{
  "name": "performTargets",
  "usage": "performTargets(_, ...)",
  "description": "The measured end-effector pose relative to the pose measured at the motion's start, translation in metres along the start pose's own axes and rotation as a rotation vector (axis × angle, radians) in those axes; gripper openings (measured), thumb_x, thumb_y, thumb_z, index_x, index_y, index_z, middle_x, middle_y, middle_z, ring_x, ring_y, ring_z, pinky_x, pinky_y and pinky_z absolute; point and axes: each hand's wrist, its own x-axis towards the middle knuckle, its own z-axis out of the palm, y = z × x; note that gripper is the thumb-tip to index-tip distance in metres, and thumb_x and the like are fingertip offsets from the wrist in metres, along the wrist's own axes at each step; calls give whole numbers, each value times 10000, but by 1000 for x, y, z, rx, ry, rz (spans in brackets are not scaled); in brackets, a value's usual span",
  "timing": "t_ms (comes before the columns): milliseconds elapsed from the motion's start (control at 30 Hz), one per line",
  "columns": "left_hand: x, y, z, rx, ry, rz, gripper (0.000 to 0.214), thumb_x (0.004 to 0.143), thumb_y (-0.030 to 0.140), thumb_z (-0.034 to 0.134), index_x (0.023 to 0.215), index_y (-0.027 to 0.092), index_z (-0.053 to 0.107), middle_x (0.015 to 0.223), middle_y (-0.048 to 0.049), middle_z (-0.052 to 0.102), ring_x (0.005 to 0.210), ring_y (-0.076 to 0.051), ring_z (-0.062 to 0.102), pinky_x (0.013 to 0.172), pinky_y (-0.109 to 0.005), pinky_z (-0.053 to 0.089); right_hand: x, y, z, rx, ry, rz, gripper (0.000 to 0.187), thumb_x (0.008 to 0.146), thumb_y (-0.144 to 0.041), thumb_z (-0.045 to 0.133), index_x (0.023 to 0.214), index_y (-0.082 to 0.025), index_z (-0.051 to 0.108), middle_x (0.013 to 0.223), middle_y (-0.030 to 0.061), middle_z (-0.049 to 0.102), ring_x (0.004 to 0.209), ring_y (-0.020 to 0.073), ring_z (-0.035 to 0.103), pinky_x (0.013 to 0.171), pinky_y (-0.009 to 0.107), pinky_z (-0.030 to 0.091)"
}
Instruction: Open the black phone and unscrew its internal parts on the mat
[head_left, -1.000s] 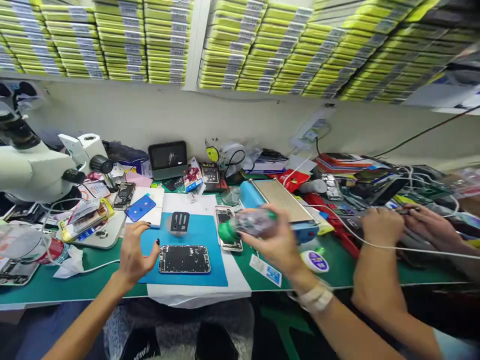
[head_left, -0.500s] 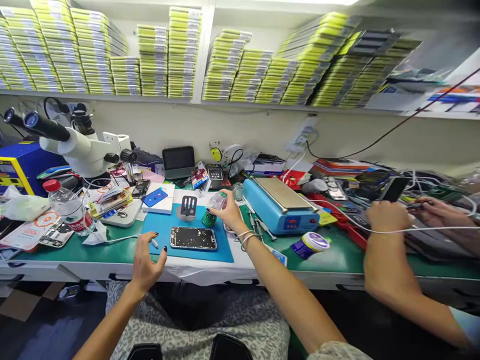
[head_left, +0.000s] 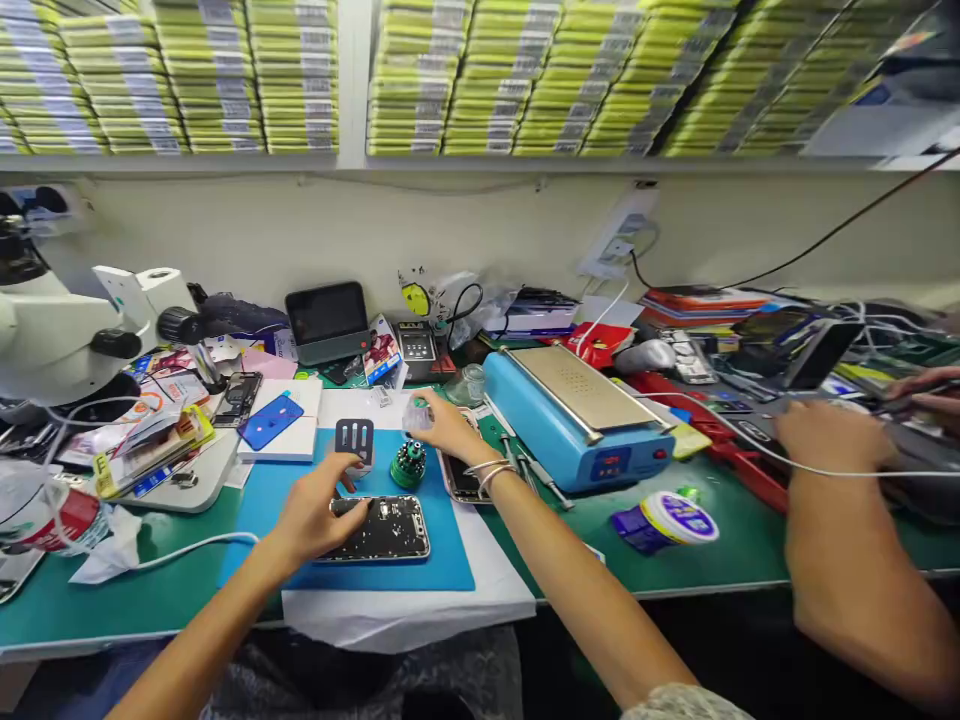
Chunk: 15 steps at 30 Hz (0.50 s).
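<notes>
Green holder (head_left: 407, 468) now set down on the blue mat (head_left: 447, 562), one o'clock of the phone (head_left: 390, 530); bits exposed. Right hand (head_left: 450, 430): grip holding clear cover (head_left: 415, 416). Left hand (head_left: 309, 510): moved in at nine o'clock, grip wide, contact unclear.

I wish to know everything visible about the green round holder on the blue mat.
The green round plastic-looking holder stands upright on the flat blue mat, behind the black opened phone. Dark, pale-tipped pieces crowd its top. The right hand holds a clear cover above; only the mat clearly touches it.
</notes>
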Motion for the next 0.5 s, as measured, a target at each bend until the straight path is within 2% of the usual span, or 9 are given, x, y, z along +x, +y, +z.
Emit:
performTargets(100, 28, -1, 9, 42, -34, 40, 344, 958, 350, 592, 1233, 149, 544, 1077, -86, 654, 896, -194, 647, 763, -355, 557, -3, 6, -3, -8, -25, -42, 473, 806, -315, 756, 1220, -159, 589, 1150, 83, 651, 1034, 223, 641, 923, 443, 540)
performTargets(167, 43, -1, 15, 96, -54, 63, 377, 909, 325, 641, 1230, 155, 543, 1106, -101, 667, 998, -250, 626, 837, -425, 527, -11, 6, -11, 4, 41, -88, 600, 714, -239, 793, 1267, -183, 569, 1266, 110, 619, 1171, 270, 596, 1014, 464, 496)
performTargets(200, 49, -1, 18, 126, -64, 71, 406, 880, 319, 673, 1230, 159, 542, 1116, -107, 676, 1026, -274, 615, 851, -449, 508, -17, 4, -16, 14, 95, -114, 591, 713, -207, 766, 1269, -194, 567, 1295, 114, 605, 1214, 275, 572, 1043, 456, 477)
performTargets(267, 59, 1, 24, 187, -89, 79, 482, 824, 305, 738, 1238, 168, 532, 1141, -113, 690, 1055, -309, 607, 863, -477, 475, -30, -1, -24, 41, 223, -168, 410, 795, -165, 634, 1201, -204, 594, 1232, 101, 626, 1177, 241, 585, 1018, 417, 486)
performTargets(367, 67, 4, 35, 264, -126, 86, 607, 775, 299, 803, 1284, 174, 497, 1175, -113, 702, 1176, -358, 579, 951, -526, 394, -48, -8, -31, 91, 350, -260, 205, 838, -115, 541, 993, -205, 640, 975, 54, 666, 890, 179, 624, 788, 336, 529)
performTargets(433, 71, 5, 42, 299, -151, 93, 655, 770, 298, 819, 1311, 172, 472, 1177, -111, 710, 1257, -363, 545, 1031, -550, 313, -55, -12, -34, 116, 369, -314, 158, 852, -101, 550, 914, -207, 650, 849, 28, 655, 798, 160, 606, 707, 307, 510)
performTargets(500, 73, 4, 48, 322, -168, 101, 640, 783, 278, 816, 1308, 164, 470, 1160, -119, 717, 1244, -342, 570, 1080, -550, 249, -60, -16, -37, 135, 355, -353, 148, 868, -99, 568, 901, -208, 662, 794, 18, 650, 778, 157, 604, 703, 307, 503)
